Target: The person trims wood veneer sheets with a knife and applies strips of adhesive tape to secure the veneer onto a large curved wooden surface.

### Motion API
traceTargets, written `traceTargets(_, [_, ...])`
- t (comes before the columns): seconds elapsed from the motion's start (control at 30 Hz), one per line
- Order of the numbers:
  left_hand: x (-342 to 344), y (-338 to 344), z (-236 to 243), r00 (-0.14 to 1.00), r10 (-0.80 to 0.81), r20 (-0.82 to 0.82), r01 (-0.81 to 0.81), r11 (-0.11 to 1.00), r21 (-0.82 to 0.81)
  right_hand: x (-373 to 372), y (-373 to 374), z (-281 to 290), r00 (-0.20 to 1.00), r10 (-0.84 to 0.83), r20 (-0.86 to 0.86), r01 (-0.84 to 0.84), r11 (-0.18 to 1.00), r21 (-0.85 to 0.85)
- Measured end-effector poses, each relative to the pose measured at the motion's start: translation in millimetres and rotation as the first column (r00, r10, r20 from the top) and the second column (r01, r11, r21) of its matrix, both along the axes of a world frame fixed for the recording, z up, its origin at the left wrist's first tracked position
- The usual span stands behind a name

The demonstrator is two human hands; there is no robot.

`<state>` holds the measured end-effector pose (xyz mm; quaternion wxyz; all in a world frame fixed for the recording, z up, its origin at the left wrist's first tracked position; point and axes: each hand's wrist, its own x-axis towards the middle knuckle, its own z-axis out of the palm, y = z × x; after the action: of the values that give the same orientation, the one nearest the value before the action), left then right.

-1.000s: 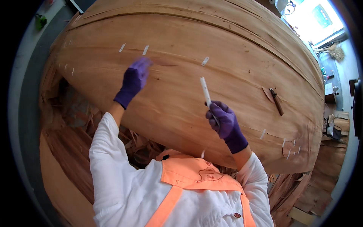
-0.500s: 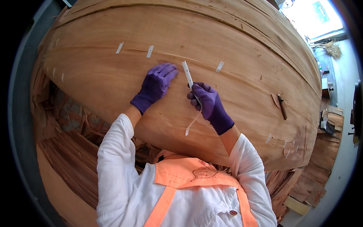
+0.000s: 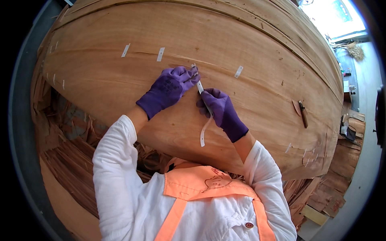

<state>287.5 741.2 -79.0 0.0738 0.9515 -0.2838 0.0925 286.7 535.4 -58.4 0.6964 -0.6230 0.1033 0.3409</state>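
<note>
A thin white tape strip (image 3: 200, 86) with small dark holes runs between my two purple-gloved hands over a large brown wood veneer sheet (image 3: 120, 86). My left hand (image 3: 171, 87) has its fingertips closed about the strip's far end, close to a raised split in the veneer. Lower down, my right hand (image 3: 218, 106) pinches the same strip, and its loose tail curls below toward me. Short white tape pieces lie across the split: one left of my hands (image 3: 160, 54), another farther left (image 3: 126, 50), and one to the right (image 3: 239, 72).
A knife (image 3: 302, 114) with a wooden handle lies on the sheet at the right. Stacked veneer strips (image 3: 72, 172) and torn scraps are at the lower left. A straw broom (image 3: 355, 51) is at the upper right, near a bright window (image 3: 335, 18).
My left hand has moved right and closed its fingertips on the strip's far end. My right hand keeps its pinch; the strip's tail hangs a little longer.
</note>
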Motion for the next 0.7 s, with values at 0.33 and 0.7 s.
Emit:
traceTargets(0.33, [0.6, 2.6, -0.5, 0.998, -0.038, 0.051, 0.030, 0.989, 0.146, 12.9, -40.2, 20.8, 0.979, 0.201, 0.019, -0.190, 0.948, -0.256])
traceTargets(0.7, [7.9, 49.6, -14.8, 0.979, 0.109, -0.175, -0.206, 0.531, -0.822, 6.1, -34.8, 55.9, 0.990, 0.136, 0.045, -0.133, 0.989, -0.060])
